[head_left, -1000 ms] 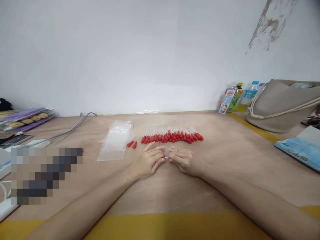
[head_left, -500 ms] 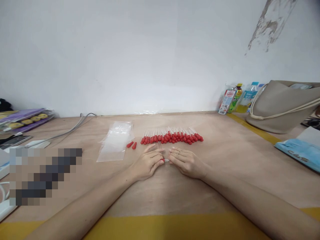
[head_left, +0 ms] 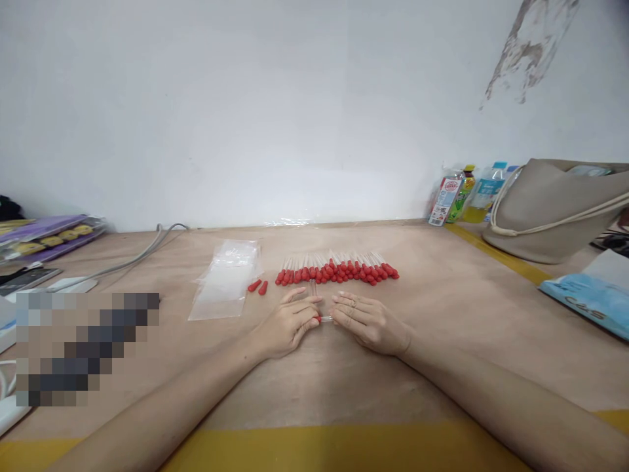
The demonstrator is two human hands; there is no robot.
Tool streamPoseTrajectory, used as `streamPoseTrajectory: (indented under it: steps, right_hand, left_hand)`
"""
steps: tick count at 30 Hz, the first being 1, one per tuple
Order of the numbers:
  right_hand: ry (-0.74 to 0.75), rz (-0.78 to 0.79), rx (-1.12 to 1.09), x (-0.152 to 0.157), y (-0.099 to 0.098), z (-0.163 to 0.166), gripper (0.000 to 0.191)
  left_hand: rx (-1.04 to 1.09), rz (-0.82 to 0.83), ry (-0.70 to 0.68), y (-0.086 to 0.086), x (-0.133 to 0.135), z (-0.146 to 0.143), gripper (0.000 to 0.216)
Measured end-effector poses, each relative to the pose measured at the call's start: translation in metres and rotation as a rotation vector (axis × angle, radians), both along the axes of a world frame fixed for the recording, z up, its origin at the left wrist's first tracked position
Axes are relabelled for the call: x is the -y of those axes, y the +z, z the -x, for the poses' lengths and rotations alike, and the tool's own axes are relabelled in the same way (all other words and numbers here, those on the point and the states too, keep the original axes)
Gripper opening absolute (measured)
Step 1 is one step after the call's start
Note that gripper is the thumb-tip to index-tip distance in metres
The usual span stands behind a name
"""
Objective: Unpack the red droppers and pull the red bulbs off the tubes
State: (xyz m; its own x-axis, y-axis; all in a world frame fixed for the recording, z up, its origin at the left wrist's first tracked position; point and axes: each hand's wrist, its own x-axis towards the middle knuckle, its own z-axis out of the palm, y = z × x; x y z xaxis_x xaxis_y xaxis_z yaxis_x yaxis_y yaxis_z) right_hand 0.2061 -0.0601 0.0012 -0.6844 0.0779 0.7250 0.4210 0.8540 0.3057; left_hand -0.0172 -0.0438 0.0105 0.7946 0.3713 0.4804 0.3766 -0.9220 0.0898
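Observation:
Near the middle of the table my left hand (head_left: 293, 322) is closed on a red rubber bulb (head_left: 318, 319), most of it hidden by the fingers. A clear glass dropper tube (head_left: 326, 319) spans the gap between my hands, its left end at the bulb. My right hand (head_left: 369, 322), with a ring on one finger, pinches the tube's other end. Just beyond my left fingertips lie loose clear tubes (head_left: 313, 288). Behind them spreads a row of glass droppers with red bulbs (head_left: 339, 271), bulbs towards me. Two loose red bulbs (head_left: 258, 287) rest to the left.
Clear plastic bags (head_left: 219, 292) lie in a stack left of the bulbs. A grey cable (head_left: 132, 262) runs across the left side. Bottles (head_left: 486, 196), a beige bag (head_left: 555, 210) and a blue packet (head_left: 584, 301) are at right. A wall (head_left: 275, 118) closes off the back.
Slightly more of the glass tube shows between my hands. Both hands keep their grip and have hardly moved.

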Motion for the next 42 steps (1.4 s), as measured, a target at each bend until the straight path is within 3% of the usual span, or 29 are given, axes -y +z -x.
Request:
streamPoseTrajectory:
  steps: [12,17,22,25,27,34,38,42]
  right_hand:
    - [0.014,-0.001,-0.024,-0.002,-0.003,-0.008,0.027]
    - [-0.173,0.070,-0.131,-0.009,-0.009,-0.017,0.020]
    - [-0.401,0.155,-0.171,-0.009,-0.011,-0.012,0.019]
    - [-0.457,0.279,-0.184,-0.007,-0.010,-0.006,0.028]
    - [-0.462,0.345,-0.195,-0.007,-0.010,-0.002,0.030]
    - [-0.420,0.316,-0.207,-0.009,-0.012,0.009,0.022]
    - [-0.404,0.273,-0.130,-0.015,-0.010,0.018,0.020]
    - [-0.429,0.272,-0.078,-0.024,-0.008,0.029,0.017]
  left_hand:
    - [0.040,0.008,0.018,0.001,0.002,0.005,0.018]
    - [0.164,-0.002,0.141,-0.005,-0.001,0.016,0.016]
    - [0.358,-0.127,0.440,0.002,-0.014,0.036,0.024]
    - [0.398,-0.074,0.688,0.010,-0.026,0.058,0.027]
    - [0.375,-0.011,0.770,0.011,-0.035,0.072,0.029]
    - [0.271,0.013,0.766,-0.003,-0.051,0.085,0.023]
    - [0.302,-0.115,0.749,-0.003,-0.047,0.079,0.023]
    - [0.302,-0.217,0.634,-0.001,-0.035,0.060,0.018]
